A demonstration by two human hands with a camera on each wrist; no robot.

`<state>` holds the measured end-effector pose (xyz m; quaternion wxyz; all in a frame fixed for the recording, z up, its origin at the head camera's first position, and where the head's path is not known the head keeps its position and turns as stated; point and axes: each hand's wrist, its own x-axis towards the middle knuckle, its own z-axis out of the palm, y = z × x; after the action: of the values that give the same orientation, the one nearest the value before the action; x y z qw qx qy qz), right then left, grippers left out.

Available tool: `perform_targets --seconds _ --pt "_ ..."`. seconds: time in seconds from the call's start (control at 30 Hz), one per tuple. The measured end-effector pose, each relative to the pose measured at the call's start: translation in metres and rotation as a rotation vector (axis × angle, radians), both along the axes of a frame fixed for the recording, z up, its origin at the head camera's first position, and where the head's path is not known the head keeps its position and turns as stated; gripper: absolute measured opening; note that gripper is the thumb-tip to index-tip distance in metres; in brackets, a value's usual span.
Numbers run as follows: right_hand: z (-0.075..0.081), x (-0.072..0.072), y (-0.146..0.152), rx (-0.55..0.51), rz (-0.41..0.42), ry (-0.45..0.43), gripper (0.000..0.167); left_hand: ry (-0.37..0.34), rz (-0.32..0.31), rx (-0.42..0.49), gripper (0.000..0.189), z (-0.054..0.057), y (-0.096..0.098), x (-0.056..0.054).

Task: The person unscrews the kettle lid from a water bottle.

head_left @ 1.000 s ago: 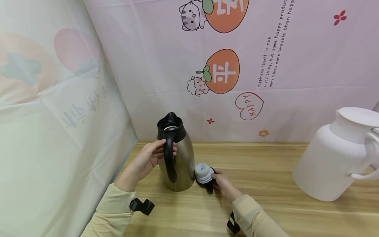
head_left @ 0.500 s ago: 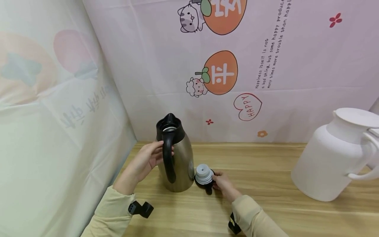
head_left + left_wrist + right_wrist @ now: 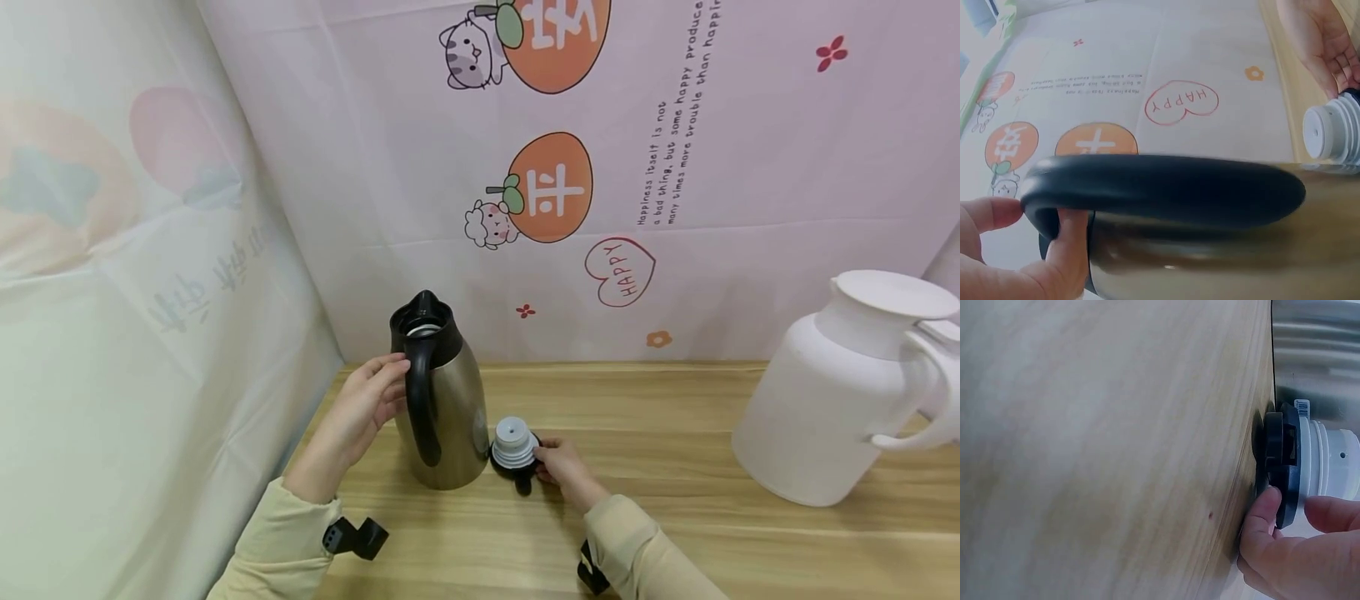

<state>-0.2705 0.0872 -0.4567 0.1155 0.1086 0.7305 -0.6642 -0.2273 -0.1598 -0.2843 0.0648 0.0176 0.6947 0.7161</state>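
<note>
A steel vacuum jug (image 3: 459, 417) with a black collar stands upright on the table, its mouth uncovered. My left hand (image 3: 363, 400) is at the upper end of its black handle (image 3: 422, 417). In the left wrist view, one finger passes inside the handle (image 3: 1166, 184) loop while another fingertip touches its outer end. Beside the jug's base, the stopper lid (image 3: 513, 446) lies upside down, white threaded plug up and black cap below. My right hand (image 3: 566, 471) pinches the rim of that lid (image 3: 1288, 440), seen close against the jug in the right wrist view.
A larger white jug (image 3: 813, 408) with a white lid and handle stands on the wooden table (image 3: 637, 533) at right. A printed cloth (image 3: 420, 192) hangs behind the table, and a pale cloth (image 3: 135, 400) hangs at left.
Fingertips of the left hand showed through the handle loop before; in the head view they no longer do. The right hand stays on the lid. The head view has shifted slightly.
</note>
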Motion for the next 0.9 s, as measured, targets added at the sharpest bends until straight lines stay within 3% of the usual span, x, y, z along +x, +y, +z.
perform_targets --seconds 0.17,0.23,0.4,0.5,0.57,0.67,0.9 --pt "0.001 0.002 0.004 0.012 -0.018 0.001 0.035 0.019 0.061 -0.024 0.051 0.002 0.007 0.002" --pt "0.001 0.003 0.005 0.014 -0.022 -0.002 0.035 0.042 0.124 -0.032 0.046 0.003 0.011 0.003" --pt "0.003 0.003 0.014 0.012 -0.023 0.002 0.035 0.182 0.332 -0.037 0.028 0.007 0.023 0.006" --pt "0.013 0.003 0.025 0.026 -0.011 0.011 0.04 0.272 0.372 -0.024 0.023 0.011 0.036 0.012" --pt "0.027 0.002 0.035 0.064 0.009 0.025 0.044 0.32 0.353 -0.019 0.022 0.012 0.049 0.017" --pt "0.054 -0.002 0.053 0.15 0.06 0.058 0.048 0.352 0.262 -0.044 0.024 0.01 0.071 0.025" --pt "0.13 -0.002 0.107 0.434 0.142 0.277 0.044 0.343 -0.053 -0.106 0.027 -0.008 0.125 0.029"
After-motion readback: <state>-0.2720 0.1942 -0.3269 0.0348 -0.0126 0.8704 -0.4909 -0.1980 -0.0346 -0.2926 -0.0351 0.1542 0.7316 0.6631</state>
